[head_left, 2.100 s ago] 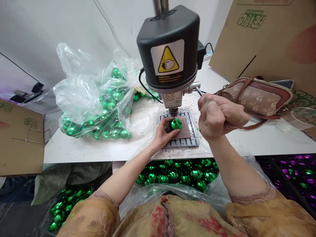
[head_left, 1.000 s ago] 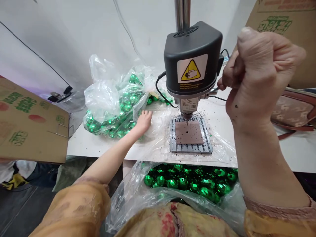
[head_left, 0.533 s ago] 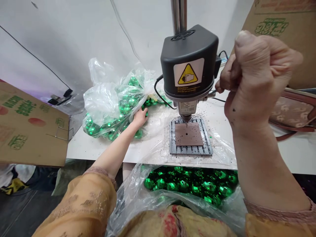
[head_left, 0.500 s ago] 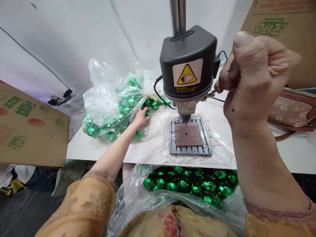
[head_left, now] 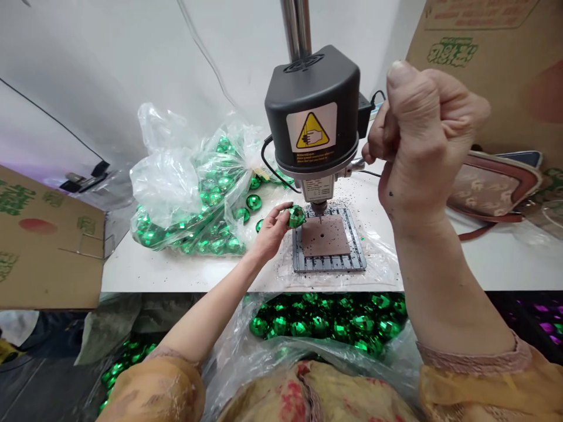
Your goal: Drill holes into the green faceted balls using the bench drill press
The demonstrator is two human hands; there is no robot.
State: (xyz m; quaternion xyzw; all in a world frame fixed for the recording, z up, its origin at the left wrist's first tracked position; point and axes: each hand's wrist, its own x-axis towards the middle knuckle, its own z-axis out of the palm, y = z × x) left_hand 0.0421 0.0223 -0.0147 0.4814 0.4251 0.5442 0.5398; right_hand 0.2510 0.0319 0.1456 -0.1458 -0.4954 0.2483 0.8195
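Observation:
My left hand (head_left: pixel 273 233) pinches a shiny green faceted ball (head_left: pixel 296 216) between thumb and fingers, at the left edge of the drill press's slotted base plate (head_left: pixel 358 258). On that plate lies a flat brown board (head_left: pixel 329 239) with a dark hole. The drill bit (head_left: pixel 321 219) points down above it, under the black motor head (head_left: pixel 314 88). My right hand (head_left: pixel 424 129) is closed at the machine's right, around the end of its lever (head_left: pixel 352 168); the grip itself is hidden by my fingers. Several loose green balls (head_left: pixel 254 202) lie left of my left hand.
A clear plastic bag of green balls (head_left: pixel 215 187) stands at the table's left. More green balls (head_left: pixel 325 322) lie in plastic below the front edge. Cardboard boxes (head_left: pixel 48 246) flank the table, and a bag with brown trim (head_left: pixel 492 181) is at right. Dark shavings dot the base plate.
My left hand has moved right, from the pile beside the plastic bag to the drill plate, carrying a green ball. My right hand stays closed beside the machine. The view has shifted slightly.

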